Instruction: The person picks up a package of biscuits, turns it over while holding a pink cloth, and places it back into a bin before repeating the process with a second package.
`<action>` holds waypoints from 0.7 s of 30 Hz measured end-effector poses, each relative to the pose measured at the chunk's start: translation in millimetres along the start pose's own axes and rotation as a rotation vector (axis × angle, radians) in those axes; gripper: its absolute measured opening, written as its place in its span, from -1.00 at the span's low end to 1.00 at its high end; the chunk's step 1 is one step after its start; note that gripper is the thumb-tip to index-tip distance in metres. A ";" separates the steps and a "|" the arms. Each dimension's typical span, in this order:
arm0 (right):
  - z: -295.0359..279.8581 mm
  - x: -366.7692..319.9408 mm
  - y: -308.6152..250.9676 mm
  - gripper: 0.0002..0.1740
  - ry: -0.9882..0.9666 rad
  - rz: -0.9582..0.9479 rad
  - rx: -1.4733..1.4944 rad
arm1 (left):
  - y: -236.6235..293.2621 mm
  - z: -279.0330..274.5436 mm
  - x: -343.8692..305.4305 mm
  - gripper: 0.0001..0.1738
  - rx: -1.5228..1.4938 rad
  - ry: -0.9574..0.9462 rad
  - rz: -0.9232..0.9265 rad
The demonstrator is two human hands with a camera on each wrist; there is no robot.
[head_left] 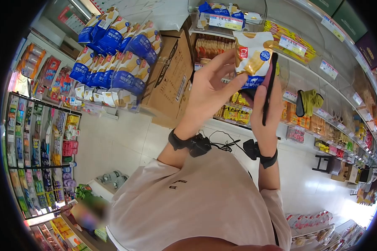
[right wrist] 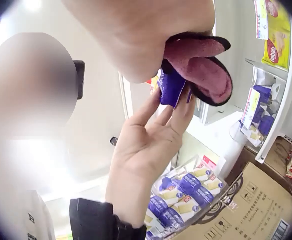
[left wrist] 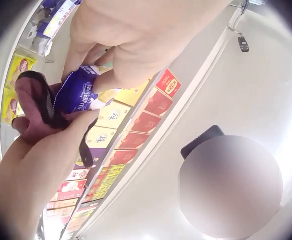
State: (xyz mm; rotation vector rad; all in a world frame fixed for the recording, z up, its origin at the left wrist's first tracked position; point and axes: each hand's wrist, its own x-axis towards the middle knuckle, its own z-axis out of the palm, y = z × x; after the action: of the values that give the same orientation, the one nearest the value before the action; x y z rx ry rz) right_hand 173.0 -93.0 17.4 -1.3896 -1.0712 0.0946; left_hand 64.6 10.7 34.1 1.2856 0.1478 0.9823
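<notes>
In the head view, my left hand (head_left: 213, 85) pinches a white, gold and blue biscuit packet (head_left: 253, 58) between thumb and fingers, holding it upright before the shelves. My right hand (head_left: 267, 106), close beside the packet's lower right edge, holds a fuzzy pink cloth with black trim (head_left: 270, 83). The left wrist view has the packet's blue end (left wrist: 77, 90) between the two hands, with the pink cloth (left wrist: 33, 107) against it. From the right wrist, the cloth (right wrist: 201, 70) shows two rounded lobes, and the left fingertips (right wrist: 153, 102) grip the blue end from below.
Similar blue-and-white packets (head_left: 132, 75) are stacked in clear bins beside a cardboard box (head_left: 167, 75). Shelves with price tags (head_left: 291, 44) curve along the right. A green cloth with black trim (head_left: 310, 102) hangs at a shelf edge. Racks (head_left: 37, 154) stand at the left.
</notes>
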 end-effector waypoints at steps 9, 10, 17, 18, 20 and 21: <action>-22.4 11.6 12.2 -0.46 0.258 0.417 0.283 | 13.8 -6.5 -0.8 -0.47 -0.163 0.099 -0.133; -21.8 13.4 10.8 -0.45 0.244 0.390 0.252 | 13.4 -4.6 -1.0 -0.49 -0.176 0.101 -0.166; 1.1 11.5 -7.5 -0.48 0.134 0.189 0.193 | -8.0 4.3 -2.1 -0.47 0.368 -0.152 0.057; -1.0 8.1 -1.5 -0.49 0.111 0.202 0.164 | -8.7 4.4 -0.7 -0.46 0.336 -0.106 0.032; -4.9 6.9 3.2 -0.50 0.061 0.182 0.150 | -10.5 8.1 -1.4 -0.45 0.269 -0.009 -0.020; -5.9 9.2 4.1 -0.51 0.042 0.147 0.166 | -10.5 10.4 -2.7 -0.44 0.196 0.014 -0.050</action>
State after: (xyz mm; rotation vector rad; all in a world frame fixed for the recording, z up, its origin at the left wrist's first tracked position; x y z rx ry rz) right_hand 184.0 -90.5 20.2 -1.3124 -0.9048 0.2550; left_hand 74.7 1.8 27.6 1.4472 0.2915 0.9519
